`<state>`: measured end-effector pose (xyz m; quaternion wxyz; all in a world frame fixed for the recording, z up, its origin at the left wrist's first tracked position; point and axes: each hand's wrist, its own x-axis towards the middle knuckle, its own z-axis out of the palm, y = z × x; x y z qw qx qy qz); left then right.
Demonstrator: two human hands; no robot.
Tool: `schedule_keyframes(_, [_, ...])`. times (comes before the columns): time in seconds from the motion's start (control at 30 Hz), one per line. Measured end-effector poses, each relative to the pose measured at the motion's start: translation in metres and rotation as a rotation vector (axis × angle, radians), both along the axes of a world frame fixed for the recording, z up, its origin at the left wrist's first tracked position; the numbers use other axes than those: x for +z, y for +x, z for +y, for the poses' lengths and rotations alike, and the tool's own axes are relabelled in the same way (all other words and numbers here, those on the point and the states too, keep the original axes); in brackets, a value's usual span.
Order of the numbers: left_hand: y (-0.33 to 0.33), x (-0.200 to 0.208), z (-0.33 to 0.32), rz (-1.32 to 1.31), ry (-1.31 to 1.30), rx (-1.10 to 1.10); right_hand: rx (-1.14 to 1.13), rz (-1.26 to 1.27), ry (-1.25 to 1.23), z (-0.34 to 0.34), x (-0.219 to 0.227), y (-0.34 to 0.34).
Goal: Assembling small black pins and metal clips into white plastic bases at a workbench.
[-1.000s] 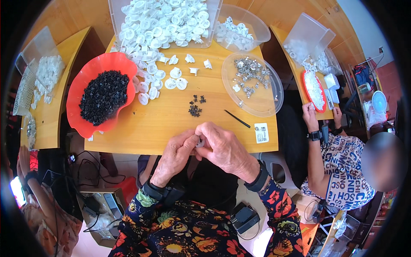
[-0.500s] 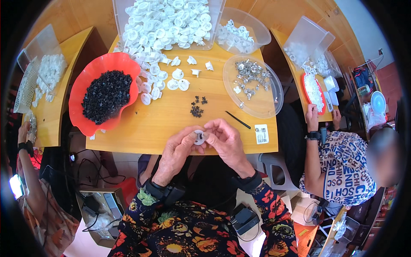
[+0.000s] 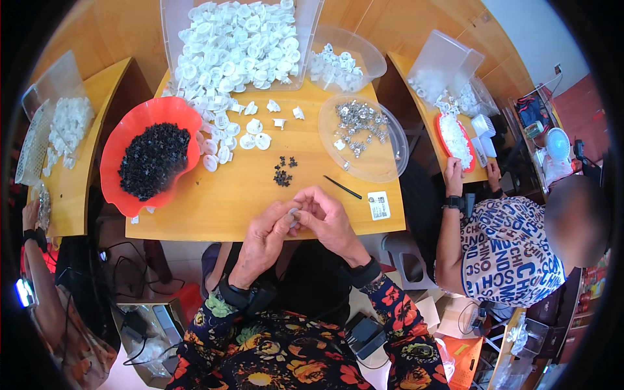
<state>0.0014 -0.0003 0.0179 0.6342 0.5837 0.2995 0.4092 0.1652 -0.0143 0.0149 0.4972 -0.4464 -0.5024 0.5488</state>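
A small round white plastic part (image 3: 294,218) is pinched between my two hands at the table's near edge. My left hand (image 3: 266,229) closes on it from the left, and my right hand (image 3: 327,220) grips it from the other side. Fingers cover most of the part. Just beyond my hands lies a small cluster of black plastic pieces (image 3: 283,177). To their right rests a thin black stick (image 3: 342,187). Several loose white round parts (image 3: 255,140) are scattered farther back.
A red scalloped bowl (image 3: 116,140) of black pieces stands left. At the back are a clear bin (image 3: 312,39) and a clear bowl (image 3: 374,55) of white parts. Metal pieces sit on a clear lid (image 3: 325,133). A white label (image 3: 378,205) lies near right. Co-workers sit on both sides.
The white part has been tilted in my fingers, so its face shows less now. My fingers have closed further around it. The whole view has shifted slightly.
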Motion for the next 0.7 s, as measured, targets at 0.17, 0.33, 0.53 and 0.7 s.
schedule_keyframes(0.17, [-0.004, -0.005, 0.006, 0.046, 0.013, 0.018, 0.021, -0.083, 0.017, 0.004, 0.006, -0.002])
schedule_keyframes(0.33, [0.000, -0.006, 0.007, -0.067, -0.024, 0.086, 0.035, -0.224, -0.039, 0.005, 0.025, -0.005])
schedule_keyframes(0.53, [0.002, -0.005, 0.005, -0.068, -0.009, 0.113, -0.026, -0.163, 0.112, -0.001, 0.006, -0.005])
schedule_keyframes(0.7, [-0.004, 0.009, 0.007, 0.053, -0.155, 0.091, 0.000, -0.135, -0.002, 0.002, 0.020, -0.001])
